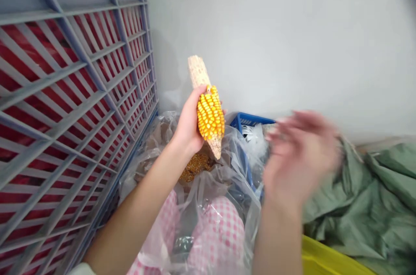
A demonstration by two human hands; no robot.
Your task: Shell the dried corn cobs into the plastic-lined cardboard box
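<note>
A corn cob (210, 114) is gripped in my left hand (188, 125), tilted, with its bare pale end pointing up and away. Yellow kernels cover its lower half, and its near tip is bare too. My right hand (300, 153) is raised off to the right, apart from the cob and smeared by motion, so its fingers cannot be made out. Below the cob lies an open clear plastic bag (224, 179) with loose kernels (196, 166) inside.
A tall grey-purple plastic crate (107, 88) with red material behind its slats stands at the left. Behind the bag sits a blue basket (242, 121) holding white plastic. Green cloth (367, 201) and a yellow surface (328, 257) are at the right. A white wall (276, 41) rises behind.
</note>
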